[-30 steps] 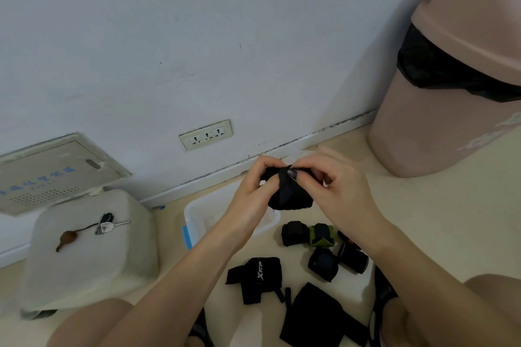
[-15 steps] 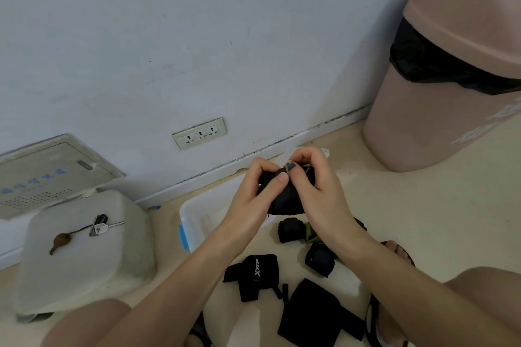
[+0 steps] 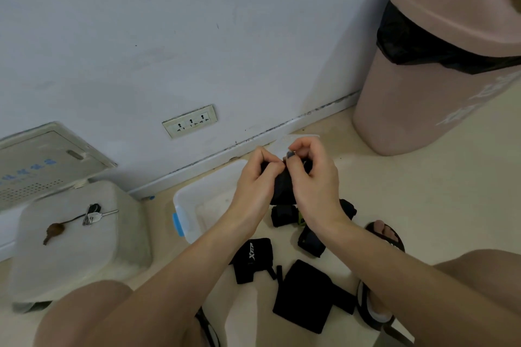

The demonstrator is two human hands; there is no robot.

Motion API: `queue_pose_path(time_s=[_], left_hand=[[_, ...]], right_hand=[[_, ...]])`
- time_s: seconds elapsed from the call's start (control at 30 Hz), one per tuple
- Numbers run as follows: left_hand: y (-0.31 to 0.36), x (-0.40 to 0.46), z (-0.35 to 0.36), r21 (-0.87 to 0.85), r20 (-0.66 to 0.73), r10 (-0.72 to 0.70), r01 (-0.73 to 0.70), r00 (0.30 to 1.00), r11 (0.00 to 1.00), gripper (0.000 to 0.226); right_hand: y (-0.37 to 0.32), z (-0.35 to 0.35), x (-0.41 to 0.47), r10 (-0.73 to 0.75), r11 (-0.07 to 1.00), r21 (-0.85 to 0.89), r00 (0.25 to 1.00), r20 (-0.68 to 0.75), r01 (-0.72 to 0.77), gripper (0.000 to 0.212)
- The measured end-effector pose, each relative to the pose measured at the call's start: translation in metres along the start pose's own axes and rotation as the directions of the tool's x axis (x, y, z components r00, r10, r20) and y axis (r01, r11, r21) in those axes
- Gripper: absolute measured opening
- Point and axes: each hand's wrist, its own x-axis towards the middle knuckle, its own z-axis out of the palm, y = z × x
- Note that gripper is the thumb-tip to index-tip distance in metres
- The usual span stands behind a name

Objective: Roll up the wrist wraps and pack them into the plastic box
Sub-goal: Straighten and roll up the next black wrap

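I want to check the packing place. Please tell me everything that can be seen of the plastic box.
The plastic box is white and translucent, with rounded corners and a blue clip on its left end. It has no lid on and stands upright on the floor, close to the wall's baseboard. The visible part of its inside holds no wraps. The left hand and forearm cover its right part, so that end cannot be seen. Nothing visibly touches it except the floor.
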Motion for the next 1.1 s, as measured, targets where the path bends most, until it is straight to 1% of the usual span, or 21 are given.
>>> queue_pose_path(time_s=[0.1, 0.23, 0.3, 0.37, 0.4, 0.47, 0.5, 0.53, 0.6, 0.7, 0.77, 0.83, 0.9, 0.97, 1.03, 1.1], left_hand=[[-0.003, -0.007, 0.006, 0.035, -0.011, -0.025, 0.025, 1.000, 0.999, 0.011], [-0.011, -0.019, 0.011, 0.116, -0.025, -0.020, 0.023, 0.999, 0.993, 0.018], [-0.015, -0.025, 0.010, 0.134, -0.018, -0.012, 0.014, 1.000, 0.991, 0.020], [-0.021, -0.030, 0.008, 0.135, 0.009, -0.017, 0.015, 1.000, 0.991, 0.022], [-0.024, -0.033, 0.007, 0.134, 0.029, -0.024, 0.020, 0.999, 0.991, 0.022], [-0.031, -0.039, 0.004, 0.149, 0.076, -0.046, 0.034, 0.996, 0.988, 0.022], [-0.034, -0.041, 0.003, 0.170, 0.100, -0.060, 0.042, 0.993, 0.985, 0.023], [-0.039, -0.041, 0.002, 0.204, 0.119, -0.082, 0.057, 0.990, 0.977, 0.025], [-0.049, -0.040, 0.002, 0.278, 0.150, -0.158, 0.112, 0.976, 0.954, 0.031], [-0.064, -0.035, 0.004, 0.322, 0.200, -0.311, 0.238, 0.929, 0.916, 0.037], [-0.077, -0.030, 0.006, 0.318, 0.219, -0.393, 0.315, 0.893, 0.894, 0.037], [-0.093, -0.022, 0.009, 0.367, 0.229, -0.465, 0.366, 0.855, 0.855, 0.043], [-0.113, -0.014, 0.009, 0.452, 0.220, -0.513, 0.379, 0.830, 0.808, 0.046], [-0.138, -0.006, 0.006, 0.551, 0.185, -0.533, 0.362, 0.826, 0.752, 0.041], [-0.164, 0.001, -0.001, 0.675, 0.147, -0.569, 0.339, 0.809, 0.656, 0.050], [-0.189, 0.005, -0.007, 0.738, 0.112, -0.591, 0.331, 0.799, 0.588, 0.056]], right_hand=[[0.005, -0.008, -0.008, 0.020, 0.999, -0.049, 1.000, 0.018, -0.019, 0.023], [0.008, -0.024, -0.017, 0.104, 0.989, -0.110, 0.991, 0.081, -0.095, 0.026], [0.007, -0.034, -0.024, 0.124, 0.982, -0.164, 0.980, 0.154, -0.098, 0.023], [0.009, -0.046, -0.033, 0.104, 0.972, -0.230, 0.957, 0.271, -0.041, 0.021], [0.011, -0.052, -0.038, 0.086, 0.959, -0.282, 0.937, 0.338, 0.013, 0.025], [0.016, -0.062, -0.047, 0.056, 0.907, -0.394, 0.885, 0.462, 0.148, 0.047], [0.019, -0.066, -0.051, 0.059, 0.884, -0.428, 0.862, 0.504, 0.190, 0.057], [0.022, -0.069, -0.055, 0.076, 0.870, -0.450, 0.849, 0.523, 0.199, 0.064], [0.030, -0.074, -0.058, 0.120, 0.853, -0.490, 0.843, 0.524, 0.183, 0.070], [0.051, -0.075, -0.055, 0.217, 0.781, -0.597, 0.816, 0.536, 0.184, 0.072], [0.068, -0.074, -0.052, 0.283, 0.746, -0.641, 0.785, 0.551, 0.180, 0.066], [0.089, -0.077, -0.050, 0.339, 0.710, -0.680, 0.757, 0.559, 0.184, 0.056], [0.113, -0.084, -0.046, 0.402, 0.656, -0.735, 0.746, 0.531, 0.169, 0.053], [0.142, -0.092, -0.042, 0.465, 0.609, -0.786, 0.753, 0.466, 0.110, 0.054], [0.172, -0.101, -0.038, 0.518, 0.556, -0.830, 0.761, 0.390, 0.046, 0.057], [0.202, -0.111, -0.035, 0.580, 0.493, -0.870, 0.747, 0.324, -0.006, 0.058]])
